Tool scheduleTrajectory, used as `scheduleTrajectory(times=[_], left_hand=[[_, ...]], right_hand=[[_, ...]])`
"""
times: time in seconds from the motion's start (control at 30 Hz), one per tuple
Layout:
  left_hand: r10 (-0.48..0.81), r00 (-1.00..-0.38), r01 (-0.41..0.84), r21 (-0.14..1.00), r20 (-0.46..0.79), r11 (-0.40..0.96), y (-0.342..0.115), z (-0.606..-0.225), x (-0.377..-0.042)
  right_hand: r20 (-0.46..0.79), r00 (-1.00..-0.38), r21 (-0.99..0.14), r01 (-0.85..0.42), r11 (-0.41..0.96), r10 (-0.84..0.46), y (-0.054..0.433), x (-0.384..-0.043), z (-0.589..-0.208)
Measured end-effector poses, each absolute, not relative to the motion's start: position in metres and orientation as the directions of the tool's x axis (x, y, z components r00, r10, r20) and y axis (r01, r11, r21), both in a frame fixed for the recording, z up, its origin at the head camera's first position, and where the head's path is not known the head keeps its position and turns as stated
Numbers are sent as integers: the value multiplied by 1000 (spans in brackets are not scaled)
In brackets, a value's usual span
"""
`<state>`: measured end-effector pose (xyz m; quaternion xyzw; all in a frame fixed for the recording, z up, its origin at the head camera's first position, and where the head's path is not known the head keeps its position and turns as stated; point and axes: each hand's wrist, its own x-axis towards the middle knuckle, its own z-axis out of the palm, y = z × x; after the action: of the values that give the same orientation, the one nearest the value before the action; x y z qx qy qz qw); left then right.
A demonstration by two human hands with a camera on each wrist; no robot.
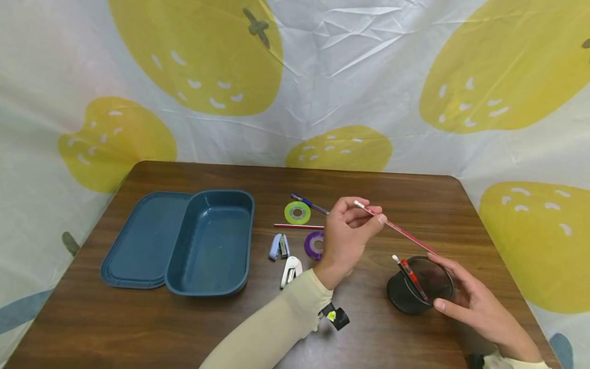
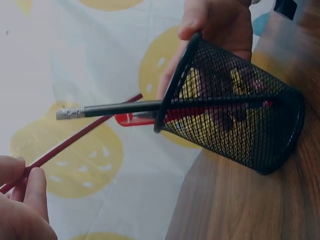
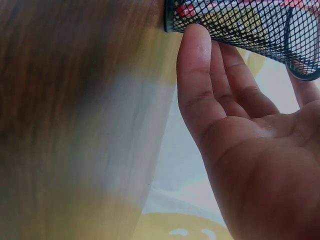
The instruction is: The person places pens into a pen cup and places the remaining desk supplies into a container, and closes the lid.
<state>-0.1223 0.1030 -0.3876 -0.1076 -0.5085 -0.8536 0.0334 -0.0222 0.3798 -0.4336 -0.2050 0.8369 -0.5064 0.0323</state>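
Observation:
My left hand (image 1: 348,233) pinches a red pencil (image 1: 405,234) between thumb and fingers near its white eraser end. The pencil slants down to the right, its far end close to the rim of a black mesh pen cup (image 2: 235,95). My right hand (image 1: 479,302) holds the cup from its right side, thumb at the near rim and fingers round the far side. Inside the cup lean a black pencil (image 2: 125,108) with its eraser up and a red pen (image 1: 414,279). In the right wrist view, the fingers (image 3: 195,65) lie against the mesh.
Left of my hands lie a purple tape roll (image 1: 313,245), a green tape roll (image 1: 297,212), a blue pen (image 1: 309,203), another red pencil (image 1: 297,226), a blue stapler (image 1: 278,247) and a white one (image 1: 291,271). Farther left is a blue box (image 1: 209,292) beside its lid (image 1: 143,241).

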Motion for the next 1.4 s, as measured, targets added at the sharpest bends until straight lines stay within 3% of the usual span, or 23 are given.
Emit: scheduleTrajectory(times=[0.3, 0.87, 1.4], left_hand=[[158, -977, 27, 816, 144, -577, 110, -391, -119], [283, -958, -112, 859, 40, -500, 123, -408, -110], [387, -914, -14, 944, 121, -329, 124, -416, -106]], right_hand=[[133, -918, -869, -290, 400, -374, 379, -23, -435], [128, -923, -851, -290, 438, -363, 379, -21, -435], [133, -916, -866, -294, 405, -379, 380, -22, -435]])
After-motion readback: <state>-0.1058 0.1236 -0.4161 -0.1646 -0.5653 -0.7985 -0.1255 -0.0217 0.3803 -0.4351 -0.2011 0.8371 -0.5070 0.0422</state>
